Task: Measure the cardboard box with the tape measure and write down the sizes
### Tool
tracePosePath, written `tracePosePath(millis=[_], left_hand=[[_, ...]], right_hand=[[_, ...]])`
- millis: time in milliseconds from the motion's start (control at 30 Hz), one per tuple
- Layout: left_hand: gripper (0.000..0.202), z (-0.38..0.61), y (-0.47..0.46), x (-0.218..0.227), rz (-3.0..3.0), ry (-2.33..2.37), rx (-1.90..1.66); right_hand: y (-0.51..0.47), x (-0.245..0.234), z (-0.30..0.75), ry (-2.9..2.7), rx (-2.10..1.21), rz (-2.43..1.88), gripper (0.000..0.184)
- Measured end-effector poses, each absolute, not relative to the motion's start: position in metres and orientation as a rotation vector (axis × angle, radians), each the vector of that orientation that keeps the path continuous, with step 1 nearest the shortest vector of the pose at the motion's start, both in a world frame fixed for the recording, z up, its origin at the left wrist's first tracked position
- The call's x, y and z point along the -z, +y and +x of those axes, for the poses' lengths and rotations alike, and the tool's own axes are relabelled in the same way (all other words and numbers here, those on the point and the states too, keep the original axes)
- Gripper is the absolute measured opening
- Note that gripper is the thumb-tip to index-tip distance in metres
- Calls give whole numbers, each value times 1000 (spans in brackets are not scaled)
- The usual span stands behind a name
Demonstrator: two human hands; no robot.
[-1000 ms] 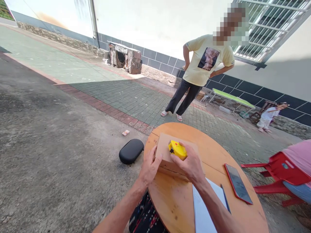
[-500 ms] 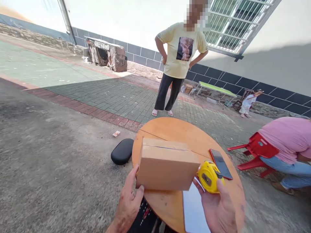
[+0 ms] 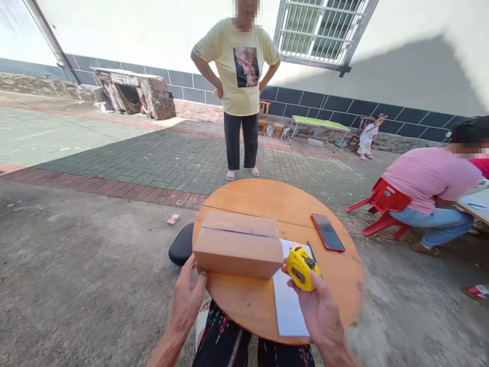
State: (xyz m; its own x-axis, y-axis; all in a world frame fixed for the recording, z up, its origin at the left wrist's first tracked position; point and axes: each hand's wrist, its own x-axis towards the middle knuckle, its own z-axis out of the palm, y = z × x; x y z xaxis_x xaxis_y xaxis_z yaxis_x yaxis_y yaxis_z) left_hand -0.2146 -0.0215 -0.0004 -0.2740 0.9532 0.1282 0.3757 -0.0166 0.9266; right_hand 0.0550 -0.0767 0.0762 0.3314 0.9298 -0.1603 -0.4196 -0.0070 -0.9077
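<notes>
Here, the right hand (image 3: 319, 311) is curled around a yellow tape measure (image 3: 301, 261), fingers wrapped under its round case and thumb at its side, holding it just above the near right part of a round wooden table (image 3: 275, 201). Across from it, the left hand (image 3: 187, 298) grips the near left corner of a cardboard box (image 3: 239, 244), thumb and fingertips pressed to its lower edge. The box is closed, long side facing the camera, and sits at the near left edge of the table; whether it rests flat or is slightly lifted is unclear. Just right of the box, under the tape measure, a sheet of white paper (image 3: 286, 306) lies on the tabletop and reaches its near rim. A red phone (image 3: 327, 232) lies flat farther right, apart from the paper. On the concrete ground beside the table's left edge sits a black oval case (image 3: 180, 245), partly hidden by the box. Beyond the table a person in a yellow T-shirt (image 3: 240, 66) stands on the paving with hands on hips. At the right, a person in a pink top (image 3: 428, 176) sits bent forward on a low red chair (image 3: 382, 201).
</notes>
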Motion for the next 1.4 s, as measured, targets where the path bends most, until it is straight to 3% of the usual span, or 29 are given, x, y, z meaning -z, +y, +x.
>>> tracePosePath(millis=[200, 333, 533, 767, 1067, 1267, 1400], left_hand=[[31, -211, -73, -54, 1435, 1760, -1579], [33, -184, -107, -81, 1257, 1265, -1135], [48, -162, -132, -68, 1076, 1099, -678], [55, -162, -140, -42, 1068, 1103, -524], [46, -181, -127, -74, 1075, 1213, -652], [33, -225, -85, -143, 1302, 1330, -901], [32, -243, -44, -175, 1425, 1376, -1141]], right_hand=[[-110, -98, 80, -858, -1245, -1127, 53], [-130, -108, 71, -1210, -1483, -1171, 66], [-155, -104, 43, -1675, -1378, -1266, 49], [-168, -106, 41, -1748, -1322, -1558, 46], [-163, -109, 56, -1722, -1210, -1665, 41], [-130, -164, 72, -1809, -976, -1746, 35], [-76, -197, 87, -1823, -734, -1752, 47]])
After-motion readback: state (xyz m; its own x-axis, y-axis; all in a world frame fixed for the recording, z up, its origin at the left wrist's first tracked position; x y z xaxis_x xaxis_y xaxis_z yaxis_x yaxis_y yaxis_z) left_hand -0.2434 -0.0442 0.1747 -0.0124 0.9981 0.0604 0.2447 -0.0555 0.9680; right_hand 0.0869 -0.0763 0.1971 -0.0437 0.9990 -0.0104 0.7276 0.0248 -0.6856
